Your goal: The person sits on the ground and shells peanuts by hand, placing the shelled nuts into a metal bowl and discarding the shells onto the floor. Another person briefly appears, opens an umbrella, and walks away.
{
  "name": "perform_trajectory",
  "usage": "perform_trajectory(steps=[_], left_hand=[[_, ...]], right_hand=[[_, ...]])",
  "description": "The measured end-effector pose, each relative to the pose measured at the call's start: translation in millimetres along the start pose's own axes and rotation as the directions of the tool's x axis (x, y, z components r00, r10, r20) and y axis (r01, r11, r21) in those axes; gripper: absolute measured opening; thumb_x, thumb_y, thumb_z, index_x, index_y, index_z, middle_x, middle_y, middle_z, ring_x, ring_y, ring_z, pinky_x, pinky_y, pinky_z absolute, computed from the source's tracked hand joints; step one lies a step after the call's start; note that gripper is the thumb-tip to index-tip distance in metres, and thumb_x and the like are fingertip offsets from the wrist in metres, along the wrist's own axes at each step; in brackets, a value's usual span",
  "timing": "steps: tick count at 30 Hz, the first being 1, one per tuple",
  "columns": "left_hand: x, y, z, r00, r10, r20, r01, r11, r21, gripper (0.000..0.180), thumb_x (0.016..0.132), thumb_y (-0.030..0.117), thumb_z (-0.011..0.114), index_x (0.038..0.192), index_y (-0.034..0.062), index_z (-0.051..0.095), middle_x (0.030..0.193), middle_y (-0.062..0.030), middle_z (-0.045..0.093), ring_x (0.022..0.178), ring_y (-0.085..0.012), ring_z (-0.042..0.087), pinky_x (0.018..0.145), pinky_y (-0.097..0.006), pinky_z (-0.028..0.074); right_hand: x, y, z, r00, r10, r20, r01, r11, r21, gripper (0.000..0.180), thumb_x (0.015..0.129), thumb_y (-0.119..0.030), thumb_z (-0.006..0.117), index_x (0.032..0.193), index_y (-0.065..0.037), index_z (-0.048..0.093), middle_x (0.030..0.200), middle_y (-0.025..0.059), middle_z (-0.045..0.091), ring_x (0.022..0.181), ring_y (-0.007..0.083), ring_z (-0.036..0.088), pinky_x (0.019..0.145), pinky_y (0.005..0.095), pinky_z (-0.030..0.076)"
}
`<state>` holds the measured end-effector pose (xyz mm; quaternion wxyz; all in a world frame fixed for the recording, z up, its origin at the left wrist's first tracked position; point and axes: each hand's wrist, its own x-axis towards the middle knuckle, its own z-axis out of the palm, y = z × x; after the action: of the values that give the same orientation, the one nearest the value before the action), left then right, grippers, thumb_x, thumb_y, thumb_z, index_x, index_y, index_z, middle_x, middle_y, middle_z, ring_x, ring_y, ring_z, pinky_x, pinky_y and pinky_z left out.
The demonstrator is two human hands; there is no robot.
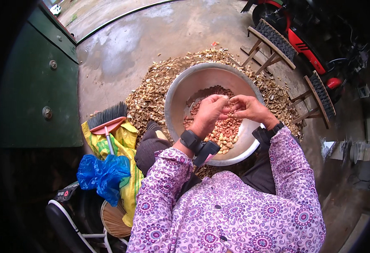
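Note:
A wide metal basin stands between my legs. Reddish shelled peanuts cover much of its bottom, and paler unshelled peanuts lie toward its near side. Above the basin's middle, my left hand and my right hand come together, their fingertips pinched and almost touching. What they pinch is too small and covered to make out, though a peanut may be between them. Both wrists wear dark bands.
Broken peanut shells lie heaped around the basin. At the left are a broom, a yellow sack, a blue plastic bag and a green metal door. Low stools and a red motorbike stand at the far right.

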<state>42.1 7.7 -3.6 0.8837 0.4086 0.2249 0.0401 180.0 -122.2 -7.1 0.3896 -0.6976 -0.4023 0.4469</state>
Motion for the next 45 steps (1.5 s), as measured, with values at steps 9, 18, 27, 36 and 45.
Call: perform_trajectory(steps=[9, 18, 27, 36, 45], left_hand=[[5.7, -2.8, 3.3, 1.000, -0.012, -0.020, 0.012, 1.000, 0.006, 0.018, 0.081, 0.018, 0.052, 0.091, 0.0032, 0.052, 0.083, -0.0028, 0.054, 0.071, -0.0119, 0.055, 0.057, -0.022, 0.047], [-1.5, 6.9, 2.4, 0.999, -0.014, -0.037, 0.013, 1.000, -0.012, 0.018, 0.081, 0.018, 0.052, 0.091, 0.0033, 0.053, 0.085, -0.0054, 0.056, 0.071, -0.0114, 0.055, 0.057, -0.021, 0.048], [-10.2, 16.1, -15.5, 0.997, 0.037, -0.074, -0.044, 0.994, -0.096, 0.017, 0.081, 0.017, 0.052, 0.091, 0.0026, 0.053, 0.085, -0.0060, 0.056, 0.071, -0.0114, 0.056, 0.056, -0.020, 0.049], [-13.3, 18.7, -19.8, 0.995, 0.056, -0.081, -0.065, 0.992, -0.110, 0.016, 0.081, 0.016, 0.052, 0.091, 0.0027, 0.053, 0.083, -0.0060, 0.056, 0.069, -0.0120, 0.057, 0.054, -0.020, 0.049], [-9.8, 10.7, -13.4, 0.993, 0.069, -0.099, -0.070, 0.998, -0.007, 0.019, 0.080, 0.018, 0.054, 0.094, 0.0045, 0.052, 0.084, -0.0040, 0.055, 0.071, -0.0113, 0.053, 0.058, -0.022, 0.046]], right_hand=[[2.6, 25.5, 0.0, 0.979, -0.080, -0.190, 0.043, 0.980, -0.194, 0.038, 0.063, -0.005, 0.063, 0.100, -0.002, 0.054, 0.075, 0.0055, 0.059, 0.070, 0.0115, 0.056, 0.063, 0.0240, 0.045], [9.8, 148.3, 27.3, 0.937, 0.349, 0.019, -0.202, 0.585, -0.786, 0.020, 0.064, -0.013, 0.059, 0.080, -0.002, 0.061, 0.082, 0.0178, 0.059, 0.077, 0.0309, 0.058, 0.068, 0.0373, 0.045], [-2.4, 142.4, 59.8, 0.857, 0.497, 0.137, -0.115, 0.443, -0.889, 0.023, 0.058, -0.005, 0.060, 0.079, 0.001, 0.062, 0.087, 0.0201, 0.058, 0.086, 0.0304, 0.056, 0.073, 0.0342, 0.046], [3.6, 159.2, 63.2, 0.762, 0.595, 0.254, -0.017, 0.411, -0.912, 0.029, 0.063, -0.006, 0.052, 0.090, 0.003, 0.057, 0.089, 0.0221, 0.057, 0.087, 0.0319, 0.055, 0.073, 0.0357, 0.046], [22.6, 60.1, 29.4, 0.969, 0.219, 0.111, -0.219, 0.976, -0.007, 0.018, 0.074, -0.023, 0.062, 0.077, -0.006, 0.057, 0.065, -0.0030, 0.052, 0.060, 0.0048, 0.047, 0.054, 0.0191, 0.039]])
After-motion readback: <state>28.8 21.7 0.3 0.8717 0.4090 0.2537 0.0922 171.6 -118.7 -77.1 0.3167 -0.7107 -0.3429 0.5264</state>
